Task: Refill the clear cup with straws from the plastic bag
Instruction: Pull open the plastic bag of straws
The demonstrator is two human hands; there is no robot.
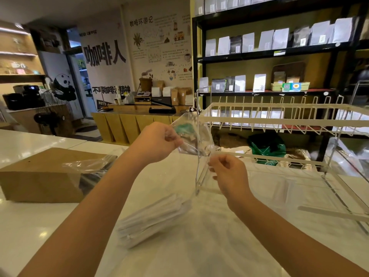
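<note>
Both hands (191, 154) pinch the empty-looking plastic bag (192, 136) aloft, while the wrapped straws (153, 218) lie below, nearer the left hand (157, 142), long axis slanting toward the bench's (209, 246) near-left corner

Both forearms run off the bottom edge. Left hand (157, 142) fingertips are hidden behind the clear plastic bag (191, 136); the bag is motion-blurred, its contents unreadable beyond a greenish patch. Right hand (227, 172) pinches something thin at the bag's lower corner; can't tell what. Pile of wrapped straws (153, 216) on the counter is blurred, no count possible. Cardboard box (40, 176) is cut by the left edge, its dark contents veiled by crumpled plastic. White wire rack (279, 116) runs off the right edge. Shelf package labels too small to read.
</note>
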